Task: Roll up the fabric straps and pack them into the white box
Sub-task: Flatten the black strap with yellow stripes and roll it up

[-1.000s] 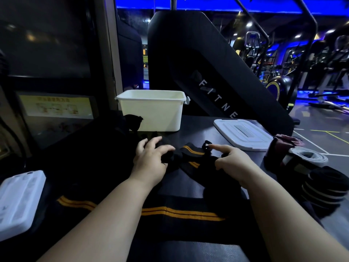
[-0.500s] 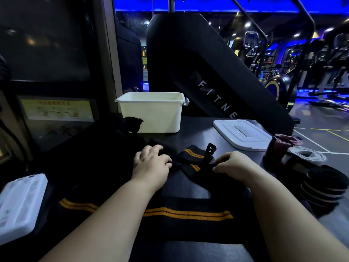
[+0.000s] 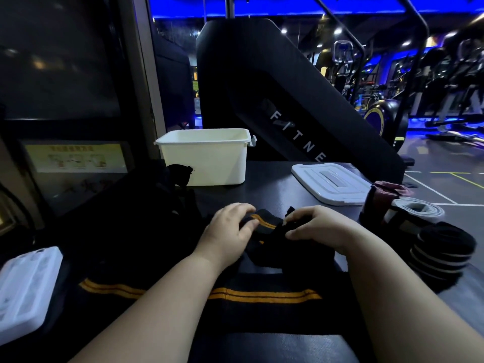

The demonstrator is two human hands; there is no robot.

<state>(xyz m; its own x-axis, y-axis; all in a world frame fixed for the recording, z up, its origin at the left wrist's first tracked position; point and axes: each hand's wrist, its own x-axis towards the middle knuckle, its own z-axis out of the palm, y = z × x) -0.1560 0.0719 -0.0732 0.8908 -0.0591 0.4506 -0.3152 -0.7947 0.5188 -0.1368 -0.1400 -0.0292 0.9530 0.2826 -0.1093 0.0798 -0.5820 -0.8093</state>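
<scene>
We've got both hands on the far end of the black strap point(image 3: 264, 224) w/ the twin orange stripes. Our left hand point(image 3: 227, 233) curls over it, fingers on top and thumb pinching at the edge, and our right hand point(image 3: 320, 229) grips the other side, fingers bent down onto the cloth. Btw them sits a small bundle, fold or roll we can't tell, its long axis running left-right across the table point(image 3: 272, 179). The loose length trails back toward us, then lies crosswise along the near edge, stripes also left-right. So rolling prob. means turning the bundle toward our body, i.e. at right angles to that axis, w/ both hands about level. The white box point(image 3: 207, 158) stands open beyond the hands, ahead and a bit left, so the left hand is the nearer one for the drop; we can't see its floor from this angle. A white lid point(image 3: 332, 182) lies flat to the right, and finished rolls point(image 3: 442, 247) sit at the right edge, not yet boxed. Writing: white caps "FITNE" run down the black machine point(image 3: 296, 137) behind, rest cut off. A yellow poster point(image 3: 78, 158) on the left has red text too blurred to read. No brand visible on the strap.
</scene>
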